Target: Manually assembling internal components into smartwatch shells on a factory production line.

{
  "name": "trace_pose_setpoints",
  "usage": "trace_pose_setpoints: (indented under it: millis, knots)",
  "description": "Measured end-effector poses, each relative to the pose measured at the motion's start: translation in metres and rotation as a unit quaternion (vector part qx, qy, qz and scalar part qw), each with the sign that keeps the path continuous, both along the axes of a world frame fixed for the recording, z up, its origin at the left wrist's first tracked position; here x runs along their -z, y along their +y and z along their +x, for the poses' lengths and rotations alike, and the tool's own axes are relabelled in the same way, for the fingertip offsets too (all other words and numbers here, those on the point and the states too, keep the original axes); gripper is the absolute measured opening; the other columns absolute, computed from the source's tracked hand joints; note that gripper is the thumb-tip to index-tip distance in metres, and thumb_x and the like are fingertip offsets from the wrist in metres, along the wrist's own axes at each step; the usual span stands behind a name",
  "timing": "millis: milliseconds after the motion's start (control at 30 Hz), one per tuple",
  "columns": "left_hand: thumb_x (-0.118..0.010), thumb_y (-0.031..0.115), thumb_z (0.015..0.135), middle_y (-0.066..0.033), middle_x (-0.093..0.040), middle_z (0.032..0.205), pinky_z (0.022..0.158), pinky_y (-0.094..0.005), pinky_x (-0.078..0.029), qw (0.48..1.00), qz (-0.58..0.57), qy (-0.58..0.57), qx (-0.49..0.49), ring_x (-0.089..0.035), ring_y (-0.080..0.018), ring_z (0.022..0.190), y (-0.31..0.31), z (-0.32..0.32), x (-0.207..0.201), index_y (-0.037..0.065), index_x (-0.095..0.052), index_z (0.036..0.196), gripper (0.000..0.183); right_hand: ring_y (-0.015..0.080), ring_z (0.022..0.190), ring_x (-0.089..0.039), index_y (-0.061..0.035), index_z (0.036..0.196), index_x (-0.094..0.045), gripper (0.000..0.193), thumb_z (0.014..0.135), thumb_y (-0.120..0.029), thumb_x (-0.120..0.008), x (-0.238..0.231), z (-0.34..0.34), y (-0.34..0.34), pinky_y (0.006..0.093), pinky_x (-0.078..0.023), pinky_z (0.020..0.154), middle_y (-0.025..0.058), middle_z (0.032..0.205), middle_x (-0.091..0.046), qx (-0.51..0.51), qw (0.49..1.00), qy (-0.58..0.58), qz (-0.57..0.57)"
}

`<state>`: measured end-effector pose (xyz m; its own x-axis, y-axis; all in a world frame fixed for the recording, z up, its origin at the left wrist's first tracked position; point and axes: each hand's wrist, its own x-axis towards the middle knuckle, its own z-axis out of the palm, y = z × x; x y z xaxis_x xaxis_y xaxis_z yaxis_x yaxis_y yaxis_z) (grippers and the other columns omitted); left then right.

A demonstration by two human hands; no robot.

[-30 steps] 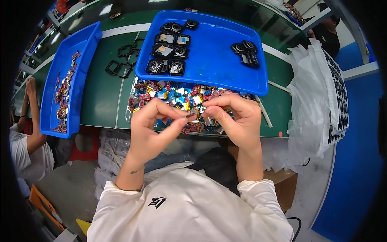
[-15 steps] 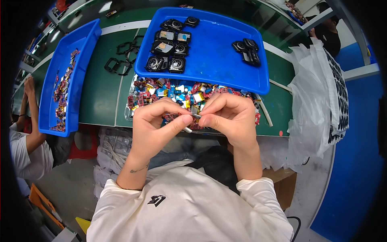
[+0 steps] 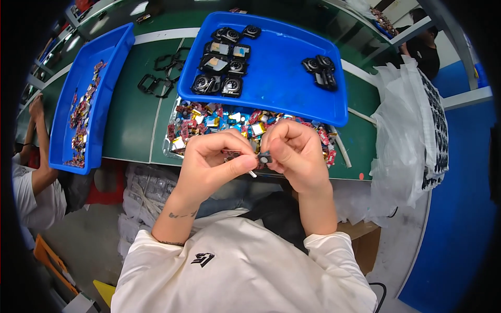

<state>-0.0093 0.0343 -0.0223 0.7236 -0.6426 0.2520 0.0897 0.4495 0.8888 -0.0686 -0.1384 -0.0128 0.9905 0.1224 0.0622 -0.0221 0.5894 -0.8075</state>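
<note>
Just in front of the table edge, my two hands are close together over small electronic parts. My left hand pinches a small red circuit board, mostly covered by the fingers; a thin silvery strip sticks out below the thumb. A small dark square part with a pale round spot is between the fingertips of my right hand, meeting the left fingertips. Whether the two parts are joined cannot be seen. Behind the hands lies a pile of red boards and silver, yellow and blue pieces in a clear tray.
A large blue tray with black watch-like cases overhangs the pile. At left are black frames and another blue tray of parts. White plastic sheeting hangs at right. A person's arm shows far left.
My right hand has turned and its fingers have curled in, so the dark square part now shows its face. The left hand has shifted slightly right and down, still pinching the board.
</note>
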Motion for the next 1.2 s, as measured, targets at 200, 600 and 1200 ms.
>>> trace_pose_setpoints:
  millis: [200,600,1200]
  knots:
    - [-0.064,0.000,0.077,-0.0095,-0.061,0.085,0.074,-0.0261,-0.042,0.998,-0.024,-0.022,-0.057,-0.054,-0.0147,0.081,0.014,0.007,0.006,-0.001,-0.062,0.078,0.002,0.0118,0.071,-0.056,0.0010,0.078,-0.062,0.011,0.073,-0.003,-0.071,-0.013,0.005,0.001,0.0242,-0.043,0.059,0.0040,0.079,-0.058,0.178,0.814,-0.103,-0.543]
    - [-0.059,0.006,0.086,-0.0166,-0.051,0.128,0.088,-0.0263,-0.042,0.980,-0.048,0.173,-0.090,-0.055,-0.0132,0.099,0.008,0.016,-0.006,0.001,-0.063,0.094,0.010,0.0311,0.112,-0.049,-0.0130,0.107,-0.064,0.033,0.084,-0.036,-0.059,-0.015,0.214,-0.022,0.0401,-0.040,0.094,0.0119,0.118,-0.055,0.075,0.558,-0.335,-0.755]
    - [-0.054,0.009,0.088,-0.0190,-0.049,0.129,0.099,-0.0337,-0.038,0.989,0.004,0.142,-0.052,-0.047,-0.0249,0.121,0.013,0.018,-0.005,0.004,-0.059,0.087,0.008,0.0366,0.111,-0.049,-0.0107,0.112,-0.063,0.032,0.089,-0.030,-0.051,-0.021,0.125,-0.126,0.0408,-0.039,0.094,0.0150,0.118,-0.057,0.164,0.490,-0.068,-0.853]
